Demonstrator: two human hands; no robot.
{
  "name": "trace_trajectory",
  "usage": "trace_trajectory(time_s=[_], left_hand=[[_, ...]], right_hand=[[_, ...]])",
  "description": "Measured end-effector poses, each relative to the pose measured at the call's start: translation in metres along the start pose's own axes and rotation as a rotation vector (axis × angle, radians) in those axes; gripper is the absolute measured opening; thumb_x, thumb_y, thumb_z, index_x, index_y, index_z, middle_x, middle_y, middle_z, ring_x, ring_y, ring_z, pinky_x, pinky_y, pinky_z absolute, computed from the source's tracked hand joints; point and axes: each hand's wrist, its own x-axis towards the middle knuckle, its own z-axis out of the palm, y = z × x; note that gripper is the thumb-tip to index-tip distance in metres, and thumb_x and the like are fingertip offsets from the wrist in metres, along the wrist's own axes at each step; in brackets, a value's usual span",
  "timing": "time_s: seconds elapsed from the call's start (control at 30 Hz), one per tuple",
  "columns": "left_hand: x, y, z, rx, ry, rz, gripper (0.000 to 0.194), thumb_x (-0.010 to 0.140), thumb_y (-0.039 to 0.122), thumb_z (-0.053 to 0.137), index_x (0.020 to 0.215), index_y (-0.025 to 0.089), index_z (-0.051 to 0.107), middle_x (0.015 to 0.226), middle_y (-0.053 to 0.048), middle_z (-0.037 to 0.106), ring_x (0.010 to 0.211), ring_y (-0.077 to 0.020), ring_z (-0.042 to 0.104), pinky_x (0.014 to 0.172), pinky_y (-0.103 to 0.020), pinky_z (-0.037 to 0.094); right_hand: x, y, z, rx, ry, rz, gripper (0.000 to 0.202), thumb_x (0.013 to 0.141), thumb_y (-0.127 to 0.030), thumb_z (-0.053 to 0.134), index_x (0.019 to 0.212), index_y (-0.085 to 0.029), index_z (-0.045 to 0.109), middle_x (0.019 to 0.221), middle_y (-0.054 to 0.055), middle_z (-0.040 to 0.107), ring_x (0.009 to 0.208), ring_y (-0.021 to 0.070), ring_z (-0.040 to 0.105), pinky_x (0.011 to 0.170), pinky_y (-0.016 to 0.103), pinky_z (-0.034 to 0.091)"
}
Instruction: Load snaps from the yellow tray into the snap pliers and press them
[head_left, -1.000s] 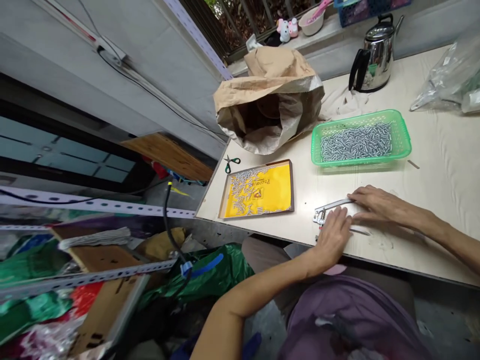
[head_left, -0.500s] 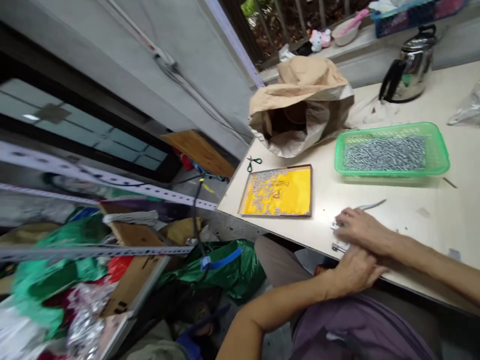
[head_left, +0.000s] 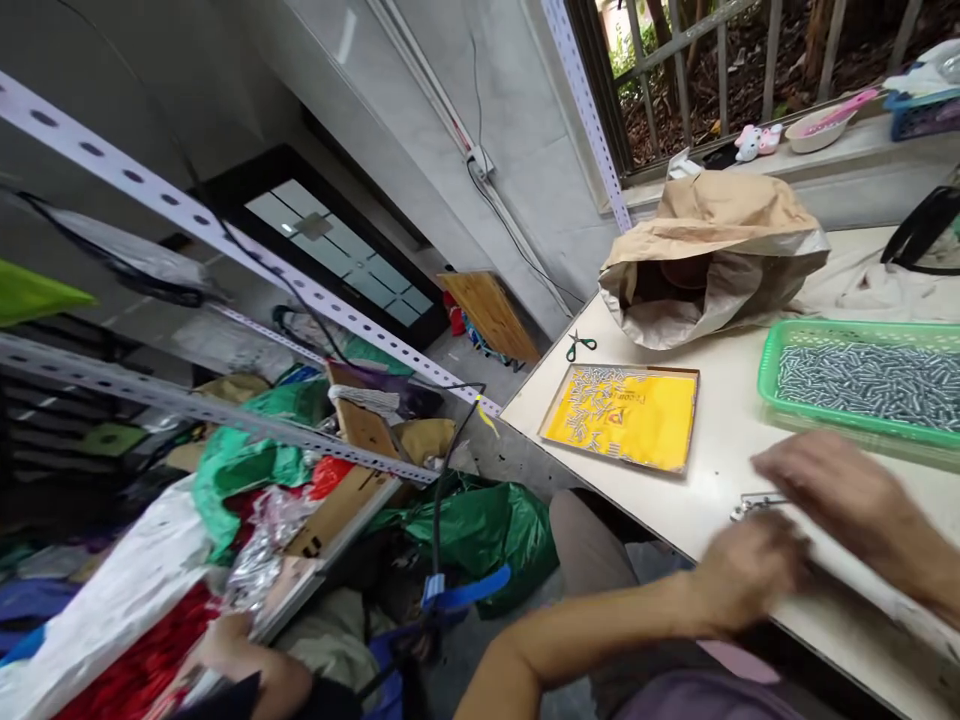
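My left hand (head_left: 756, 565) is at the table's front edge, blurred, with its fingers curled in; what they hold, if anything, is hidden. Just beyond its knuckles lies a small metal device (head_left: 752, 503), partly covered by my hands. My right hand (head_left: 836, 490) hovers over the tabletop to the right, also blurred, its fingers stretched out. A green plastic basket (head_left: 766, 385) full of short metal pins (head_left: 862, 380) stands behind my right hand. Left of my hands is a shallow tray (head_left: 696, 425) lined with a yellow sheet (head_left: 660, 420), with many such pins scattered on its left half.
Small green-handled scissors (head_left: 581, 346) lie behind the tray. An open brown paper bag (head_left: 720, 250) stands at the back, and a black-handled kettle (head_left: 926, 230) is cut off at the right. Perforated metal posts (head_left: 247, 245) and bags crowd the left. Another person's arm (head_left: 251, 665) shows at lower left.
The view has swung left, so the table things sit further right. My hands, together over the metal device before, are now further apart, the right one raised.
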Motion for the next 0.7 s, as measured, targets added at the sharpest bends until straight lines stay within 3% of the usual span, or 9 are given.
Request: trace_trajectory(time_s=[0.1, 0.17, 0.2, 0.27, 0.3, 0.37, 0.47, 0.6, 0.7], left_hand=[[0.020, -0.024, 0.000, 0.031, 0.028, -0.172, 0.025, 0.095, 0.035, 0.050, 0.112, 0.019, 0.061, 0.120, -0.011, 0.059, 0.103, -0.0197, 0.058, 0.090, -0.040, 0.051], [0.036, -0.035, 0.001, 0.059, 0.047, -0.326, 0.025, 0.094, 0.030, 0.049, 0.103, 0.012, 0.064, 0.108, -0.016, 0.062, 0.101, -0.0243, 0.059, 0.087, -0.041, 0.050], [0.042, -0.041, 0.002, 0.081, 0.046, -0.434, 0.025, 0.093, 0.028, 0.049, 0.097, 0.009, 0.065, 0.101, -0.019, 0.064, 0.099, -0.0273, 0.060, 0.083, -0.042, 0.049], [0.052, -0.054, 0.003, 0.163, -0.073, -0.750, 0.027, 0.092, 0.029, 0.050, 0.093, 0.008, 0.065, 0.099, -0.019, 0.065, 0.099, -0.0295, 0.060, 0.081, -0.039, 0.048], [0.054, -0.060, 0.005, 0.172, -0.142, -0.809, 0.027, 0.092, 0.030, 0.050, 0.093, 0.008, 0.065, 0.099, -0.018, 0.066, 0.099, -0.0290, 0.061, 0.080, -0.037, 0.047], [0.055, -0.070, 0.008, 0.176, -0.249, -0.831, 0.027, 0.092, 0.030, 0.048, 0.093, 0.009, 0.066, 0.100, -0.016, 0.067, 0.097, -0.0271, 0.062, 0.077, -0.033, 0.046], [0.054, -0.074, 0.011, 0.205, -0.301, -0.760, 0.027, 0.092, 0.023, 0.043, 0.092, 0.010, 0.067, 0.100, -0.015, 0.068, 0.094, -0.0256, 0.063, 0.074, -0.030, 0.044], [0.062, -0.065, 0.003, 0.240, -0.314, -0.698, 0.026, 0.087, 0.013, 0.042, 0.087, 0.008, 0.068, 0.098, -0.017, 0.068, 0.094, -0.0264, 0.064, 0.075, -0.030, 0.045], [0.065, -0.041, -0.010, 0.063, -0.271, -0.729, 0.021, 0.083, 0.013, 0.047, 0.083, 0.009, 0.068, 0.090, -0.014, 0.069, 0.087, -0.0230, 0.064, 0.073, -0.028, 0.045]], right_hand=[[-0.003, 0.029, -0.033, -0.420, 0.041, 0.207, 0.019, 0.091, -0.016, 0.046, 0.098, -0.016, 0.064, 0.094, 0.015, 0.063, 0.086, 0.0296, 0.055, 0.073, 0.042, 0.043], [-0.015, 0.030, -0.040, -0.581, -0.016, 0.380, 0.026, 0.089, -0.012, 0.044, 0.105, -0.016, 0.064, 0.106, 0.018, 0.062, 0.094, 0.0335, 0.055, 0.075, 0.046, 0.044], [-0.024, 0.025, -0.039, -0.564, -0.054, 0.433, 0.030, 0.088, -0.009, 0.043, 0.109, -0.016, 0.064, 0.109, 0.018, 0.061, 0.097, 0.0332, 0.055, 0.077, 0.046, 0.045], [-0.044, 0.003, -0.026, -0.362, -0.177, 0.438, 0.034, 0.087, -0.004, 0.040, 0.110, -0.018, 0.062, 0.107, 0.014, 0.063, 0.096, 0.0270, 0.057, 0.077, 0.040, 0.048], [-0.054, -0.011, -0.017, -0.211, -0.257, 0.428, 0.033, 0.088, -0.005, 0.041, 0.110, -0.019, 0.061, 0.102, 0.011, 0.063, 0.090, 0.0227, 0.059, 0.074, 0.036, 0.049], [-0.074, -0.037, 0.002, -0.015, -0.374, 0.466, 0.021, 0.090, -0.013, 0.047, 0.104, -0.020, 0.062, 0.093, 0.007, 0.063, 0.081, 0.0192, 0.059, 0.067, 0.031, 0.049], [-0.097, -0.062, 0.020, 0.035, -0.450, 0.528, 0.017, 0.088, -0.016, 0.052, 0.102, -0.021, 0.060, 0.091, 0.006, 0.061, 0.080, 0.0193, 0.060, 0.066, 0.031, 0.048], [-0.110, -0.062, 0.024, -0.078, -0.427, 0.572, 0.026, 0.089, -0.008, 0.041, 0.104, -0.022, 0.057, 0.091, 0.005, 0.059, 0.080, 0.0183, 0.060, 0.066, 0.030, 0.046], [-0.111, -0.057, 0.022, -0.158, -0.476, 0.610, 0.022, 0.088, -0.007, 0.040, 0.090, -0.021, 0.057, 0.087, 0.005, 0.058, 0.077, 0.0185, 0.058, 0.066, 0.030, 0.045]])
